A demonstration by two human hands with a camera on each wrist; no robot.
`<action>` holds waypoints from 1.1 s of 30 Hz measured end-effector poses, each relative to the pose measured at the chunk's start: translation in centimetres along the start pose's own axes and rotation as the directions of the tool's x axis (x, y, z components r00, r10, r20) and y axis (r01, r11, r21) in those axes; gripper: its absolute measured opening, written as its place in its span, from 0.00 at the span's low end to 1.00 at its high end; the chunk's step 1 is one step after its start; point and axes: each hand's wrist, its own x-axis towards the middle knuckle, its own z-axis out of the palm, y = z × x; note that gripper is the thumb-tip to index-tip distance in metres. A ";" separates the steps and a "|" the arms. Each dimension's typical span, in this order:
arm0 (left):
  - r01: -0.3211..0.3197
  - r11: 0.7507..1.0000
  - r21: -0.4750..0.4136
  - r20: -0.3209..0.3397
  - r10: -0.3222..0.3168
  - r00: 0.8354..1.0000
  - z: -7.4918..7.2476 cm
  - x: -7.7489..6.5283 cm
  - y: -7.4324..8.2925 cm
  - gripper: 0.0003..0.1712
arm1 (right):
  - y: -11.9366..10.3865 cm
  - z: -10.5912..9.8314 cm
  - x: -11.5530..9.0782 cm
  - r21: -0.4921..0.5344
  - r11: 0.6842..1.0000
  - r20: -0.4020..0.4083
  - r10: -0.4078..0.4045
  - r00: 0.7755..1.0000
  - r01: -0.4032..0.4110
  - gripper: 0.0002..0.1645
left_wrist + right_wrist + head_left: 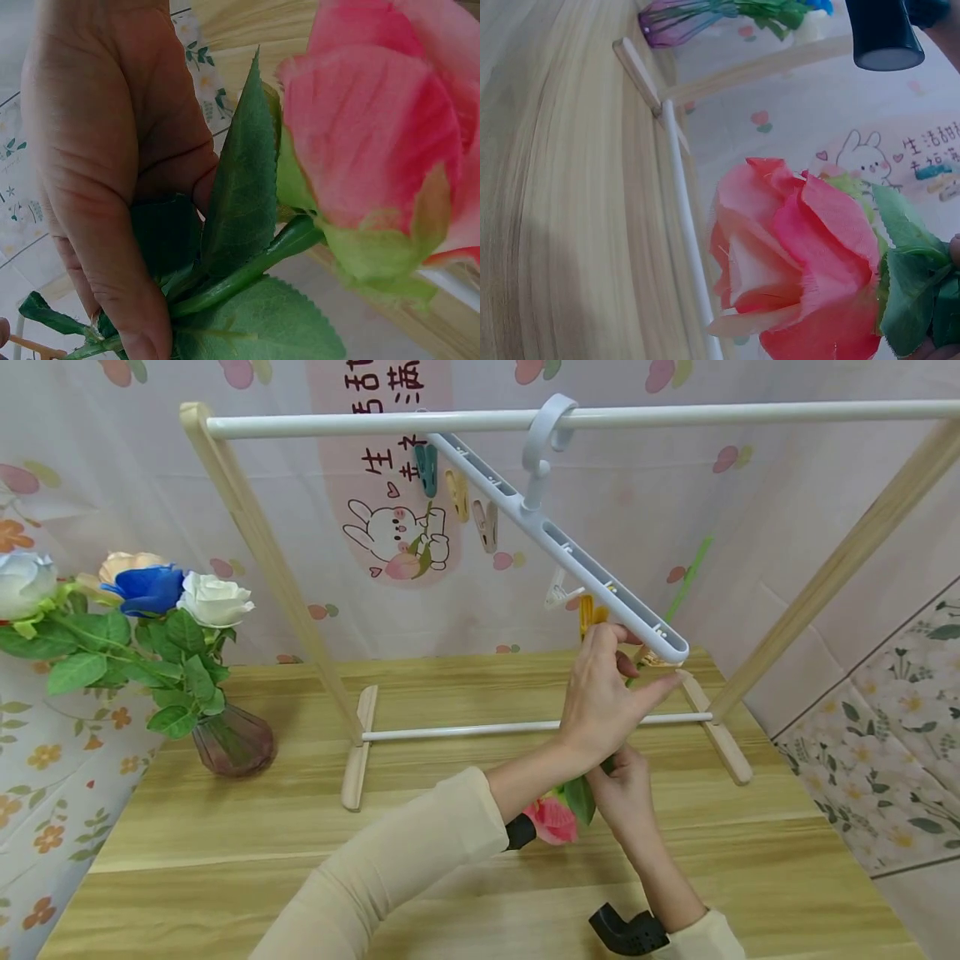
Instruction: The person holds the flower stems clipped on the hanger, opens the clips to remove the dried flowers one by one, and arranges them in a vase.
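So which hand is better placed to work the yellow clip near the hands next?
Probably the left hand: it's up by the yellow clip, while the right hand is lower, gripping the rose stem.

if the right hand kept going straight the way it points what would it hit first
Most likely the left hand, which lies just ahead of the right hand in the head view. Depth between them is unclear, so it might pass underneath instead.

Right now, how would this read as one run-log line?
left hand: at yellow clip | right hand: grips pink rose | rose: bloom down | hanger: hooked on rail
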 end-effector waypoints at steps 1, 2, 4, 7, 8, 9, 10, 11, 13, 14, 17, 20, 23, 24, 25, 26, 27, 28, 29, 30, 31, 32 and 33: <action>0.003 1.000 0.015 -0.005 -0.003 1.000 0.1 0.0 -0.1 0.27 | 0.0 0.0 0.0 -0.016 1.000 -0.002 -0.006 1.000 0.006 0.05; 0.005 0.999 0.035 -0.012 -0.004 1.000 0.1 0.0 -0.1 0.27 | 0.1 0.1 0.0 -0.027 1.000 -0.003 -0.015 1.000 0.015 0.06; 0.005 0.997 0.082 -0.028 -0.003 1.000 0.3 0.0 -0.2 0.26 | 0.2 0.1 -0.1 -0.057 0.998 -0.006 -0.043 0.999 0.042 0.05; -0.008 0.987 0.160 -0.062 0.018 0.998 0.5 0.1 -0.3 0.26 | 0.2 0.1 -0.1 -0.088 0.993 -0.013 -0.082 0.997 0.081 0.05; -0.016 0.983 0.185 -0.073 0.030 0.997 0.6 0.1 -0.3 0.27 | 0.2 0.1 -0.2 -0.097 0.991 -0.016 -0.094 0.995 0.092 0.05; -0.024 0.978 0.206 -0.082 0.042 0.996 0.6 0.1 -0.4 0.27 | 0.2 0.1 -0.2 -0.104 0.990 -0.016 -0.101 0.995 0.098 0.05; -0.032 0.974 0.223 -0.092 0.054 0.994 0.7 0.1 -0.4 0.27 | 0.1 0.1 -0.2 -0.111 0.988 -0.019 -0.107 0.994 0.104 0.06; -0.044 0.971 0.236 -0.101 0.069 0.992 0.7 0.1 -0.4 0.27 | 0.1 0.1 -0.2 -0.117 0.987 -0.020 -0.114 0.993 0.111 0.06; -0.070 0.965 0.253 -0.118 0.103 0.988 0.8 0.1 -0.5 0.27 | 0.2 0.0 -0.3 -0.117 0.988 -0.010 -0.107 0.994 0.105 0.06; -0.084 0.964 0.252 -0.121 0.118 0.986 0.9 0.1 -0.6 0.26 | 0.2 0.0 -0.3 -0.119 0.988 -0.004 -0.098 0.995 0.097 0.06; -0.131 0.961 0.243 -0.124 0.164 0.979 0.8 0.1 -0.8 0.22 | 0.2 -0.1 -0.3 -0.105 0.992 0.030 -0.073 0.997 0.076 0.06; -0.159 0.961 0.227 -0.113 0.188 0.976 0.6 0.0 -0.9 0.18 | 0.2 -0.1 -0.4 -0.092 0.994 0.058 -0.049 0.997 0.054 0.06; -0.163 0.963 0.216 -0.100 0.188 0.977 0.3 0.0 -0.9 0.15 | 0.3 0.0 -0.4 -0.080 0.996 0.069 -0.026 0.997 0.031 0.06; -0.164 0.962 0.217 -0.097 0.188 0.977 0.1 0.0 -0.9 0.15 | 0.4 0.0 -0.4 -0.076 0.997 0.069 -0.013 0.998 0.018 0.05; -0.163 0.962 0.220 -0.091 0.186 0.978 0.0 -0.1 -0.8 0.14 | 0.5 0.0 -0.4 -0.069 0.998 0.069 0.001 0.998 0.004 0.05; -0.161 0.962 0.221 -0.085 0.183 0.979 -0.1 -0.1 -0.8 0.14 | 0.6 0.0 -0.4 -0.061 0.998 0.069 0.025 0.997 -0.021 0.04; -0.161 0.963 0.218 -0.079 0.182 0.980 -0.2 -0.1 -0.7 0.14 | 0.7 0.1 -0.4 -0.048 0.998 0.070 0.049 0.996 -0.046 0.04; -0.161 0.962 0.220 -0.074 0.181 0.981 -0.3 -0.2 -0.6 0.13 | 0.8 0.1 -0.5 -0.034 0.997 0.073 0.077 0.994 -0.074 0.03; -0.162 0.962 0.218 -0.071 0.181 0.981 -0.4 -0.2 -0.6 0.13 | 0.9 0.1 -0.5 -0.018 0.995 0.079 0.103 0.992 -0.101 0.03; -0.163 0.963 0.215 -0.068 0.181 0.981 -0.5 -0.2 -0.6 0.13 | 1.0 0.1 -0.6 -0.007 0.992 0.082 0.126 0.989 -0.126 0.03; -0.164 0.964 0.211 -0.066 0.181 0.981 -0.5 -0.2 -0.6 0.13 | 1.0 0.1 -0.6 0.006 0.989 0.086 0.147 0.985 -0.148 0.04; -0.165 0.964 0.208 -0.063 0.181 0.981 -0.6 -0.2 -0.6 0.13 | 1.0 0.1 -0.6 0.017 0.986 0.090 0.164 0.982 -0.166 0.04; -0.163 0.965 0.204 -0.060 0.179 0.982 -0.6 -0.2 -0.6 0.14 | 1.1 0.2 -0.7 0.024 0.984 0.092 0.171 0.981 -0.174 0.04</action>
